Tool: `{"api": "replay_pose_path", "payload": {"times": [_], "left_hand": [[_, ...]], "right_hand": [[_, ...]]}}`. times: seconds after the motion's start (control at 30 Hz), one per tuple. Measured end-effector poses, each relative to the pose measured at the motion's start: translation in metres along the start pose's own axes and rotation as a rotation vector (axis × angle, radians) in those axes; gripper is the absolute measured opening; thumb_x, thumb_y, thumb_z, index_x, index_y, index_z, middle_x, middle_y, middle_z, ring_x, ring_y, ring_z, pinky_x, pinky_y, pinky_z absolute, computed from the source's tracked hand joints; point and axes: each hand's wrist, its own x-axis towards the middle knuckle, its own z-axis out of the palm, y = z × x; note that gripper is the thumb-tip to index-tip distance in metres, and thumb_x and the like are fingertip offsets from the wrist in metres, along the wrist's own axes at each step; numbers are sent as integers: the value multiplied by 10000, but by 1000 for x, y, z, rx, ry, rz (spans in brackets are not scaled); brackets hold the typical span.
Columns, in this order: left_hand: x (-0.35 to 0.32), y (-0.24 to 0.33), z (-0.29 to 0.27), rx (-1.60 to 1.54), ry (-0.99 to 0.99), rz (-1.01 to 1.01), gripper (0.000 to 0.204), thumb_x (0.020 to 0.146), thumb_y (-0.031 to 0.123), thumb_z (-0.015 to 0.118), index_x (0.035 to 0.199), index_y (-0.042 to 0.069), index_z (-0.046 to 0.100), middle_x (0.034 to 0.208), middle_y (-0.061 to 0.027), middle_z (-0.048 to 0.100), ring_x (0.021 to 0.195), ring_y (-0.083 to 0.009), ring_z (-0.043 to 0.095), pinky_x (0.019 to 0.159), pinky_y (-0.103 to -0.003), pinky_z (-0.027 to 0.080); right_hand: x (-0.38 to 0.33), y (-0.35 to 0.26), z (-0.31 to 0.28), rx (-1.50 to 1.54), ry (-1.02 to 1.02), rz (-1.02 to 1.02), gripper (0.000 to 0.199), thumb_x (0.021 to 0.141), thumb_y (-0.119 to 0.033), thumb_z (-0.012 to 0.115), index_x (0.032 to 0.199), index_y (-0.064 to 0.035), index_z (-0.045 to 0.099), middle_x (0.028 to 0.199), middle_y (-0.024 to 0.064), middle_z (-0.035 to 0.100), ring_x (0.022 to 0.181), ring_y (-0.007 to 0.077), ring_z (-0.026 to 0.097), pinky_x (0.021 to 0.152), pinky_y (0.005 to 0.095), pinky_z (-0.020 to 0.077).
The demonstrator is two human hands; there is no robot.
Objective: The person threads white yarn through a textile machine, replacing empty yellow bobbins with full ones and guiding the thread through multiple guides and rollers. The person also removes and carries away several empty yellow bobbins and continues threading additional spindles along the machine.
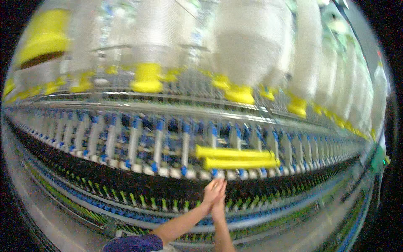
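Both hands meet in front of a long spinning machine [184, 173], just below its row of white and blue rollers. My left hand [213, 191] comes in from the lower left, under a purple sleeve [134, 243]. Against it lies my right hand [219, 202], on a bare forearm. The fingers of both are drawn together and point up toward a blue and white roller [216, 172]. Blur hides what is between them, if anything. Right above, two yellow tubes [239, 158] rest side by side across the slanted grey arms.
Large white bobbins [253, 40] with yellow ends hang overhead, several in a row. A bobbin with a wide yellow band [44, 35] is at the upper left. Green-tipped spindles [153, 204] and blue rails [121, 210] run along the machine below the hands.
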Motion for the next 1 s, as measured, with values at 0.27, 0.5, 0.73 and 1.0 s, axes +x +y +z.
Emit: {"api": "replay_pose_path", "payload": {"times": [0.27,0.5,0.73,1.0], "left_hand": [[-117,5,-277,1094,-223,122,166,870,226,552,854,75,622,800,-70,606,722,-235,585,651,-382,496],[-300,16,-389,1443,-358,-720,209,888,266,523,949,92,621,852,-101,619,760,-266,598,674,-401,497],[-330,72,-409,1542,-420,-649,273,906,306,493,1045,108,620,904,-131,632,799,-298,611,697,-419,498],[-296,193,-351,1354,-227,232,338,914,351,495,1122,117,623,930,-159,645,822,-344,626,693,-433,504]], "right_hand": [[-81,-55,72,28,-1147,24,511,846,-234,637,1268,12,487,1401,163,361,1209,344,430,983,430,396],[-31,-136,154,309,-416,-304,263,861,-73,627,1107,14,600,1031,96,642,939,150,610,807,280,496],[47,-373,151,1110,99,-815,588,912,-450,484,1337,-64,357,1269,162,474,1121,280,503,849,458,487],[62,-456,168,593,182,-742,478,740,-127,682,1153,49,518,884,78,635,787,188,615,746,352,505]]}}
